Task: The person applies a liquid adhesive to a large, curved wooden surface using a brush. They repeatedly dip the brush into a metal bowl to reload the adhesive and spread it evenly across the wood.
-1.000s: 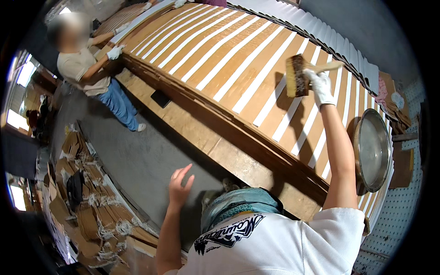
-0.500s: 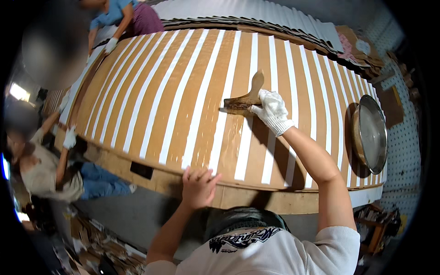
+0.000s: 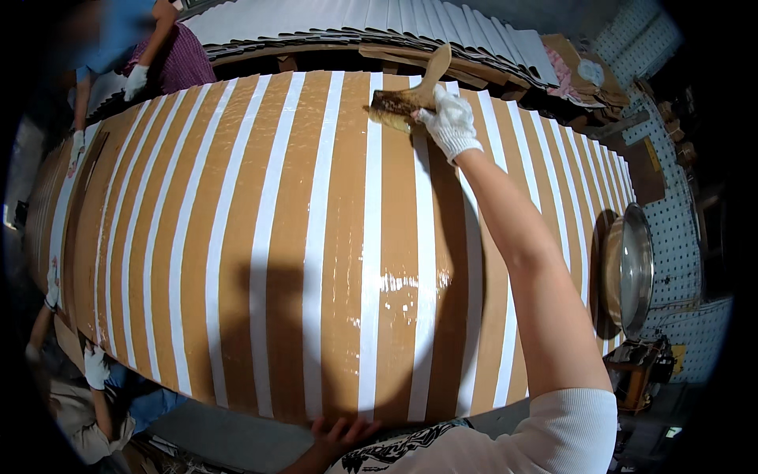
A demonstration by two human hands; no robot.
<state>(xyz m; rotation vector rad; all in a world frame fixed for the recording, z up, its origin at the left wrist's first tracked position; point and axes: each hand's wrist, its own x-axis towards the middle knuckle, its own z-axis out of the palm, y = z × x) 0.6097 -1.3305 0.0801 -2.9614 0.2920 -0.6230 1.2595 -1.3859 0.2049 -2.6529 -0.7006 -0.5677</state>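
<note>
**Brush at the far edge of the striped sheets**

Closed around a wooden brush handle, our gloved right hand (image 3: 448,120) reaches far across the desk (image 3: 237,426), arm fully stretched. Its grip is tight on the wide glue brush (image 3: 407,96), whose dark bristles press on a brown strip near the far edge of the spread. Our bare left hand (image 3: 338,434) rests with fingers splayed and empty at the near edge of the desk, just in front of our body.

Across the desk lies a long row of overlapped cardboard sheets (image 3: 284,237), brown bands alternating with narrow white ones. One brown band below the brush shines wet, with a glossy patch about halfway along.

A round metal basin (image 3: 632,268) sits at the right end of the desk, well apart from the brush. Beyond the far edge lies another fanned row of white sheets (image 3: 379,20).

Other people work at the left: one gloved hand (image 3: 136,80) at the far left corner, another gloved hand (image 3: 96,367) at the near left edge.
</note>
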